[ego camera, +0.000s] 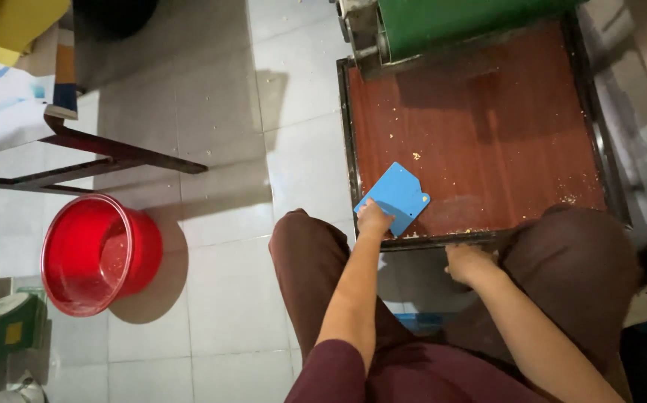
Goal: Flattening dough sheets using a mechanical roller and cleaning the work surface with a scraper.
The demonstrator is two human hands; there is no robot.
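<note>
My right hand [466, 263] rests closest to me, curled over the near edge of the tray [443, 240], seemingly steadying it; I can't tell how tightly the fingers close. My left hand [372, 219] pinches the near corner of the blue scraper [396, 197], which lies flat on the reddish-brown board [487, 127] at its near left corner.

To scrape well, I judge I should keep the blade's edge pressed flush to the wood, tilt it low, and draw the scattered crumbs [416, 156] into one line rather than flicking them. My other hand should brace the frame so nothing slides.

Farther off, a green machine [450, 22] sits at the board's far end. On the tiled floor [219, 112] to my left stands a red bucket [92, 252], well apart from the board.
</note>
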